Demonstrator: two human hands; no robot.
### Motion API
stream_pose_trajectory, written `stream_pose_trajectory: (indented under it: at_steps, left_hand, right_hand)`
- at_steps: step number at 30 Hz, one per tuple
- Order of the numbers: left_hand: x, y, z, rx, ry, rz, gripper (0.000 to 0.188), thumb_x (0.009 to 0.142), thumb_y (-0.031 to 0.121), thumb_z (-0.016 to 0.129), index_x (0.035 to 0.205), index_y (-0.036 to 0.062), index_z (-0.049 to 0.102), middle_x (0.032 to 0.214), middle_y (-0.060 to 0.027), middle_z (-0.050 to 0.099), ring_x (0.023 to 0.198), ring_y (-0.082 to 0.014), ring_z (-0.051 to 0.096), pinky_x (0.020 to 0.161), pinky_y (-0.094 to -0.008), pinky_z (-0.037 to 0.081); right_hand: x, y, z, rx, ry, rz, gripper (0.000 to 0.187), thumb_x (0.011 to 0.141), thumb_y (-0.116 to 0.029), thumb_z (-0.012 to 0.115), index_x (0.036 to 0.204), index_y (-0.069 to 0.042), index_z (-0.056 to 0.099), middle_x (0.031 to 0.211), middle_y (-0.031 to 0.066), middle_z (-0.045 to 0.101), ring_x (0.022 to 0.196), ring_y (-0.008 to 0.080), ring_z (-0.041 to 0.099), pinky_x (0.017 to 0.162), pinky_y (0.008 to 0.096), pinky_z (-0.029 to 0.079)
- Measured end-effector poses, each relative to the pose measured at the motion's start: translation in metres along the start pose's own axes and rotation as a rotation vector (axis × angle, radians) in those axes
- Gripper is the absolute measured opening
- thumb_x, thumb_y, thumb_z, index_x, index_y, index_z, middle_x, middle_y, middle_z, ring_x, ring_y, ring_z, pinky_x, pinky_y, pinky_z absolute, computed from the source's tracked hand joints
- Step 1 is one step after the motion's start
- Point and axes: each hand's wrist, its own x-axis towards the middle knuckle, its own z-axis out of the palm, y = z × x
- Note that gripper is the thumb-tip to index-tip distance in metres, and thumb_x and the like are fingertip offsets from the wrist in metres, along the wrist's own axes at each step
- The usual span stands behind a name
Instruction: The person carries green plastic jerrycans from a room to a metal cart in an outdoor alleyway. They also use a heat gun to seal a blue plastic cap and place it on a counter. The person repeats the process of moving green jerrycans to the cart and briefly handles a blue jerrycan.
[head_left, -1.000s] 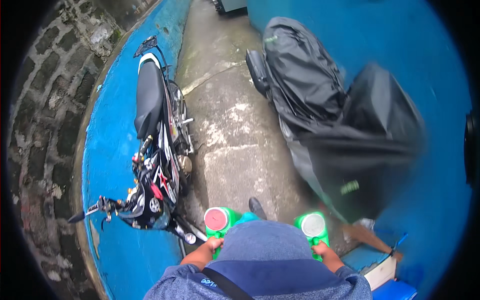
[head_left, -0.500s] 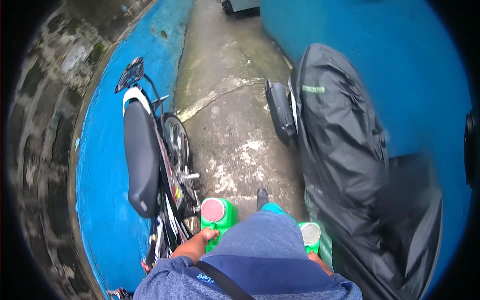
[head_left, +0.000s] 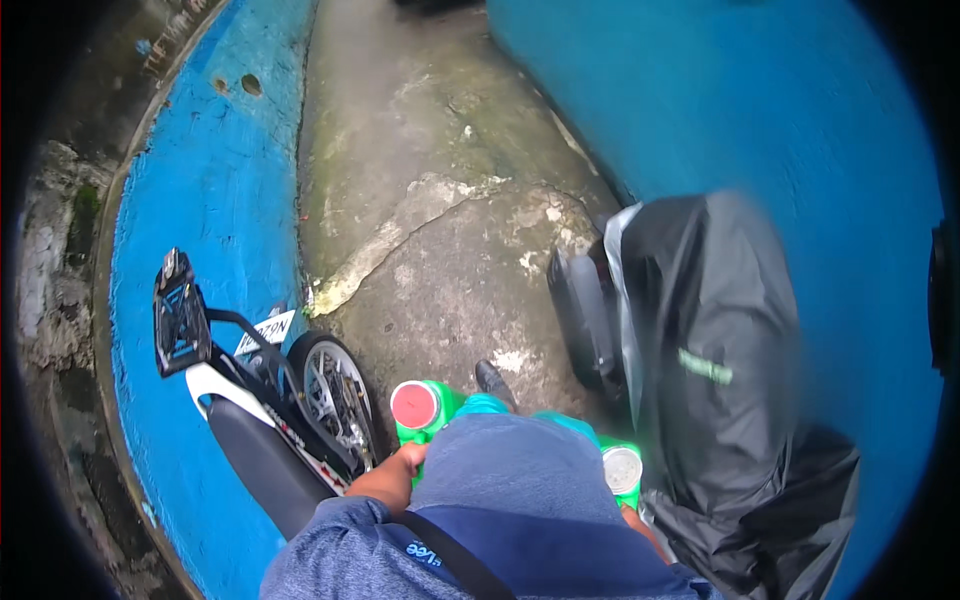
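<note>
At my left side hangs a green plastic jug [head_left: 443, 398] with a round red lid. My left hand [head_left: 411, 457] is closed round its handle. At my right side is a second green jug [head_left: 622, 492], topped with a round whitish lid. My right hand [head_left: 632, 520] is at its near end; the jug travels along with it, and the fingers are mostly hidden behind my body. A dark shoe [head_left: 494, 381] of mine shows ahead on the concrete.
A motorcycle [head_left: 270, 440] stands close on the left, along a low blue wall [head_left: 190, 190]. On the right, a dark-covered vehicle [head_left: 720, 330] lines a tall blue wall [head_left: 700, 90]. Between them runs a cracked concrete path [head_left: 440, 270]. Something dark crosses its far end.
I have moved forward along the path with both jugs. The motorcycle and the covered vehicle have slid nearer in view. Another step shows, with my shoe farther left.
</note>
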Motion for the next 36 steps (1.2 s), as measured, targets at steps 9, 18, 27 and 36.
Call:
stream_pose_trajectory:
  at_steps: [9,18,27,36]
  left_hand:
    - [-0.004,0.275,-0.141,0.154,0.150,0.189,0.024,0.075,0.021,0.066,0.095,0.0084,0.057,0.074,-0.0070,0.059,0.062,-0.0189,0.054,0.054,-0.0380,0.042]
    - [0.049,0.582,-0.290,0.183,0.188,0.107,0.017,0.077,0.023,0.065,0.084,0.0074,0.063,0.074,-0.0065,0.061,0.064,-0.0194,0.056,0.059,-0.0388,0.045]
    - [0.116,0.843,-0.459,0.233,0.156,-0.047,0.021,0.078,0.032,0.065,0.084,0.0112,0.064,0.071,-0.0038,0.062,0.064,-0.0219,0.055,0.055,-0.0419,0.043]
    - [0.167,1.147,-0.588,0.014,0.191,0.107,0.018,0.077,0.020,0.066,0.090,0.0077,0.060,0.072,-0.0048,0.058,0.063,-0.0173,0.053,0.057,-0.0353,0.043]
  right_hand:
    - [0.088,-0.281,-0.044,-0.264,-0.142,-0.104,0.031,0.079,-0.023,0.059,0.100,-0.001,0.058,0.078,0.0105,0.064,0.068,0.0220,0.062,0.063,0.0364,0.049]
    - [0.185,-0.709,-0.050,-0.213,-0.090,-0.168,0.029,0.076,-0.019,0.060,0.098,0.000,0.057,0.078,0.0114,0.063,0.066,0.0223,0.062,0.061,0.0369,0.049]
    - [0.252,-1.092,-0.023,0.203,-0.022,-0.192,0.022,0.071,-0.006,0.058,0.091,-0.001,0.052,0.072,0.0093,0.057,0.056,0.0184,0.056,0.052,0.0341,0.046]
    - [0.328,-1.520,-0.064,-0.179,-0.016,-0.159,0.036,0.072,-0.015,0.065,0.102,0.003,0.054,0.082,0.0134,0.064,0.065,0.0224,0.064,0.063,0.0377,0.050]
